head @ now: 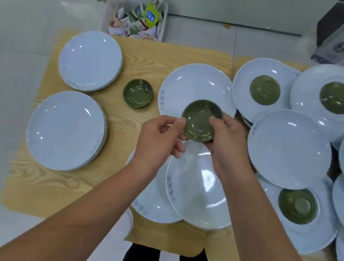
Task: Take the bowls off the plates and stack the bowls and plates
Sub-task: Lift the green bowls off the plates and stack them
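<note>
A big wooden surface (133,59) holds lots of dishes. On its left side sit two stacks of pale blue plates, a far stack (90,60) and a near stack (66,131). On the right side is a messy pile of blue plates (289,148) that lean on each other. Four of them have a green bowl turned upside down on top, like the one (265,90) at the back. In the middle lies one plate alone (197,84), and closer to the person two more plates (196,194) overlap. Past the surface, a white bin (135,18) on the floor is full of little packets. A small green bowl stack (138,93) sits right side up between the left stacks and the middle plate. Both hands hold up another green bowl (200,120) above the middle plates, open side up. The left hand (160,137) pinches its left rim. The right hand (226,142) grips its right side.
</note>
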